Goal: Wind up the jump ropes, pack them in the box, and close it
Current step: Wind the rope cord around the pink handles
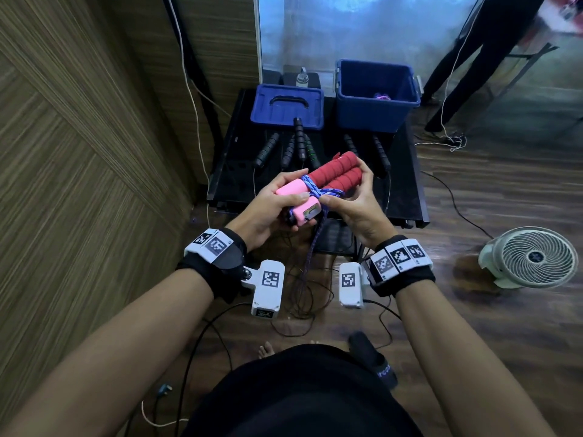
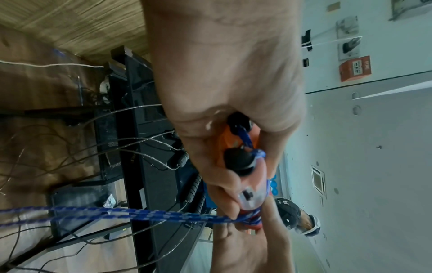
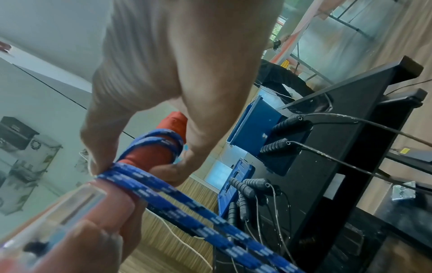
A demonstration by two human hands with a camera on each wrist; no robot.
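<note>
Two red foam jump-rope handles (image 1: 337,174) with pink ends (image 1: 288,190) lie side by side in front of me, above the near table edge. My left hand (image 1: 273,205) grips the pink ends. A blue braided rope (image 1: 315,192) is wrapped around the handles, and its slack (image 1: 310,250) hangs toward the floor. My right hand (image 1: 350,197) holds the red grips and pinches the rope at the wrap. In the wrist views the blue rope (image 2: 131,215) (image 3: 177,199) runs off taut from the bundle. The open blue box (image 1: 377,99) stands at the table's back right, its lid (image 1: 287,107) at back left.
Several black-handled jump ropes (image 1: 298,143) lie on the black table (image 1: 407,184), their thin cords hanging over the front. A white fan (image 1: 533,257) sits on the floor to the right. Cables trail on the floor near my feet. Another person's legs (image 1: 470,61) are at the back right.
</note>
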